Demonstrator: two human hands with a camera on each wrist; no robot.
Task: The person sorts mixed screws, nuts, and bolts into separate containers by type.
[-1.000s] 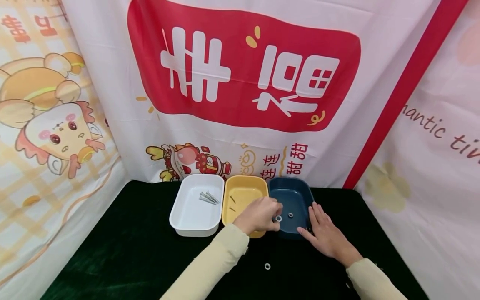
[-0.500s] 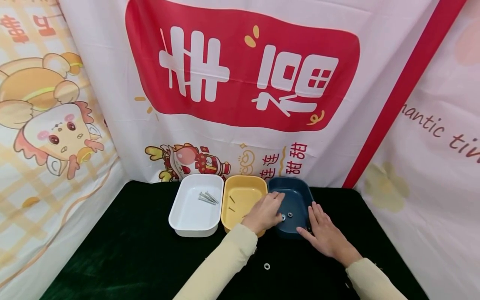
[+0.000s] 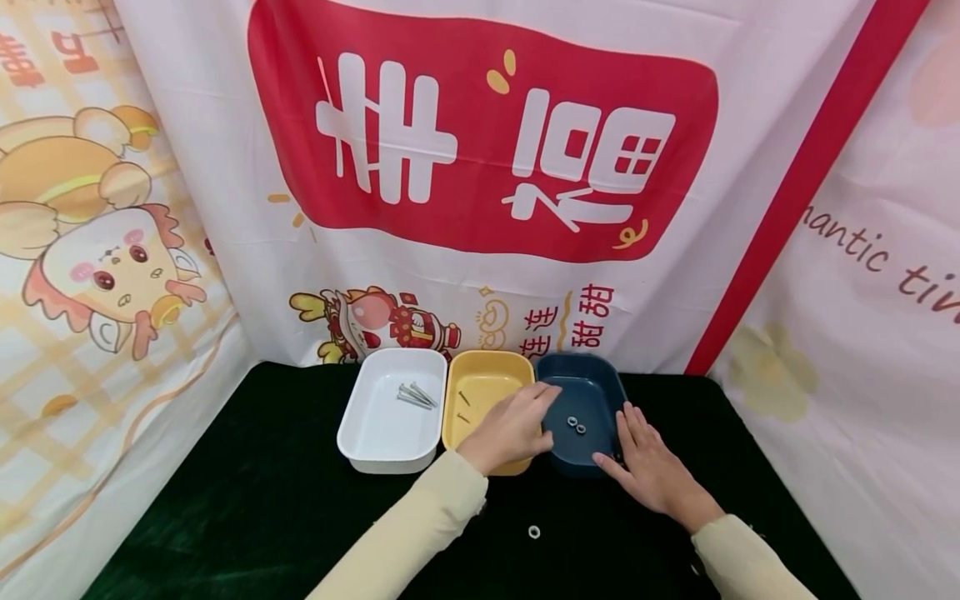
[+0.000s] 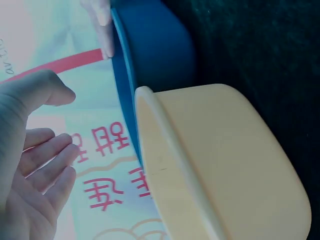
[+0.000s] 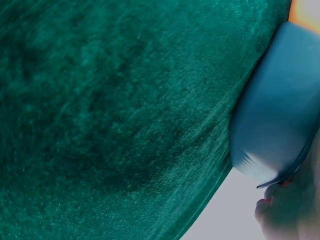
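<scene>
My left hand [image 3: 512,427] is over the yellow tray [image 3: 491,360], its fingertips reaching past the left rim of the dark blue tray [image 3: 592,454]. In the left wrist view its fingers [image 4: 54,159] and thumb are apart with nothing between them. Two metal nuts, one of them the nearer nut [image 3: 581,429], lie close together on the blue tray's floor. My right hand [image 3: 654,468] rests along that tray's right rim with straight fingers; in the right wrist view the hand [image 5: 287,212] shows only in part, beside the tray's wall [image 5: 280,95].
At the left of the row stands a white tray [image 3: 367,429] with several long screws [image 3: 417,396]. Small screws [image 3: 464,400] lie in the yellow tray. One more nut [image 3: 534,532] lies on the dark green cloth [image 3: 247,500] in front. A printed curtain [image 3: 480,283] hangs behind the trays.
My left hand held a nut over the blue tray, let it go, and drew back to the left. The nut now lies by the other one inside. My right hand stays on the rim.
</scene>
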